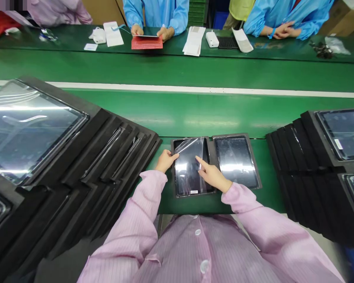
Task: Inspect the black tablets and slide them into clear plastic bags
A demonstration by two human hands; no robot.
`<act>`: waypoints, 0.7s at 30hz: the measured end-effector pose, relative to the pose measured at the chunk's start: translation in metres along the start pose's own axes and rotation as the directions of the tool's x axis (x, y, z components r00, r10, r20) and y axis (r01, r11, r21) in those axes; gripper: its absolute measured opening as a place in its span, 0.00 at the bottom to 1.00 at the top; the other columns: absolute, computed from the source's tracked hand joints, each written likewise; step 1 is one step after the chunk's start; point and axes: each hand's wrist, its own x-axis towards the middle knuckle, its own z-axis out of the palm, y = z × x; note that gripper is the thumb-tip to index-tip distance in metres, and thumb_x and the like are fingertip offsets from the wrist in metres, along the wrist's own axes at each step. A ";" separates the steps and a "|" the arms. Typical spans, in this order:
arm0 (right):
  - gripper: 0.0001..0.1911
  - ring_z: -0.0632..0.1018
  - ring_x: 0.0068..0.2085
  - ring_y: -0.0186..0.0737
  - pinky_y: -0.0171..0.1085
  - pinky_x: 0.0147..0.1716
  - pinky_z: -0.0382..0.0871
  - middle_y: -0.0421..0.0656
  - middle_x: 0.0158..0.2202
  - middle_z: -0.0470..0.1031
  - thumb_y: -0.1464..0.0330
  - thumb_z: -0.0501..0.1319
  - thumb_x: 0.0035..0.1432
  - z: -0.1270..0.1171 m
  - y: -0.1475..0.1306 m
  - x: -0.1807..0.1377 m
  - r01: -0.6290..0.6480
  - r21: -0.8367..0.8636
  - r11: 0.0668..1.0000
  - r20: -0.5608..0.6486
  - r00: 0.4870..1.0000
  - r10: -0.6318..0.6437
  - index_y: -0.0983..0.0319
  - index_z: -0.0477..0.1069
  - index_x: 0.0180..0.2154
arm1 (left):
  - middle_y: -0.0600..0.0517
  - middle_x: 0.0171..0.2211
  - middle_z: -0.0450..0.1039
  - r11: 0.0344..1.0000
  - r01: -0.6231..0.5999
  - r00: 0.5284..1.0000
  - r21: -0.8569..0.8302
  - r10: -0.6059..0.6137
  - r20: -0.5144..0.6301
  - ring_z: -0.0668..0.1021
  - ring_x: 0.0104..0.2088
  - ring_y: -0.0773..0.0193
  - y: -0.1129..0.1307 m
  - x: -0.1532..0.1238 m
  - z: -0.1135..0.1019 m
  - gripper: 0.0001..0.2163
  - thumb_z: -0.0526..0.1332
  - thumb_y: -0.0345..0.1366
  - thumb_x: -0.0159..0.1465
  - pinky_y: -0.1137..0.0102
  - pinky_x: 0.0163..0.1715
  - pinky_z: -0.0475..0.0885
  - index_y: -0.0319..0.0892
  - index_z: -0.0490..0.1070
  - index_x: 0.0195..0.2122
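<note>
A dark tablet (pixel 187 173) lies in a black foam tray (pixel 212 173) in front of me, a white label near its lower edge. Clear protective film (pixel 191 144) covers its screen, loose and creased at the upper part. At the tablet's left edge, the thumb and fingers of my left hand (pixel 165 160) are closed on the film's edge. My right hand (pixel 212 175) reaches over the right side; its index finger is stretched out onto the film and the other fingers curl under. A second tablet (pixel 235 157) rests in its own foam tray just to the right.
Stacked foam trays with screens (pixel 118 145) rise at my left, and more stacked trays (pixel 297 149) stand at my right. Across the green bench (pixel 177 70), people in blue sleeves sit; one holds a device over a red pouch (pixel 146 43). White papers (pixel 194 40) lie there.
</note>
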 end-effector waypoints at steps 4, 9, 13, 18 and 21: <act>0.20 0.74 0.23 0.31 0.32 0.27 0.71 0.34 0.20 0.68 0.71 0.49 0.58 -0.021 -0.026 0.035 -0.023 0.292 0.956 -0.066 0.997 0.044 0.63 0.62 0.53 | 0.58 0.22 0.63 0.999 0.034 0.998 0.018 -0.034 0.043 0.71 0.21 0.68 0.006 -0.005 -0.002 0.12 0.64 0.39 0.53 0.74 0.19 0.65 0.43 0.60 0.30; 0.15 0.72 0.23 0.32 0.33 0.27 0.70 0.34 0.20 0.63 0.68 0.47 0.61 -0.045 -0.031 0.035 -0.049 0.382 0.923 -0.163 0.979 0.120 0.63 0.64 0.47 | 0.61 0.19 0.60 0.999 0.030 0.997 0.029 -0.032 0.073 0.67 0.17 0.71 0.010 -0.009 -0.006 0.13 0.64 0.39 0.53 0.76 0.17 0.63 0.44 0.58 0.29; 0.11 0.69 0.20 0.35 0.36 0.25 0.68 0.34 0.17 0.62 0.62 0.55 0.56 -0.050 -0.013 0.005 -0.105 0.232 0.967 -0.225 0.961 0.158 0.61 0.70 0.32 | 0.61 0.18 0.59 0.999 -0.011 0.998 0.048 0.008 0.063 0.67 0.17 0.70 0.011 -0.009 -0.008 0.13 0.64 0.38 0.54 0.75 0.17 0.64 0.44 0.57 0.27; 0.11 0.75 0.40 0.46 0.46 0.43 0.68 0.47 0.33 0.75 0.64 0.56 0.55 -0.023 -0.005 -0.027 -0.061 -0.014 0.998 -0.310 0.949 0.053 0.62 0.73 0.37 | 0.51 0.25 0.68 0.979 -0.126 0.990 0.159 0.134 -0.041 0.76 0.29 0.57 0.009 -0.016 -0.010 0.10 0.63 0.38 0.53 0.65 0.27 0.71 0.43 0.61 0.29; 0.18 0.69 0.54 0.53 0.51 0.54 0.60 0.53 0.50 0.72 0.70 0.64 0.49 0.013 -0.001 -0.037 0.046 -0.133 0.990 -0.226 0.971 -0.075 0.62 0.73 0.44 | 0.40 0.39 0.71 0.924 -0.275 0.940 0.264 0.317 -0.128 0.73 0.45 0.48 0.010 -0.032 -0.004 0.07 0.58 0.36 0.56 0.55 0.43 0.68 0.40 0.65 0.35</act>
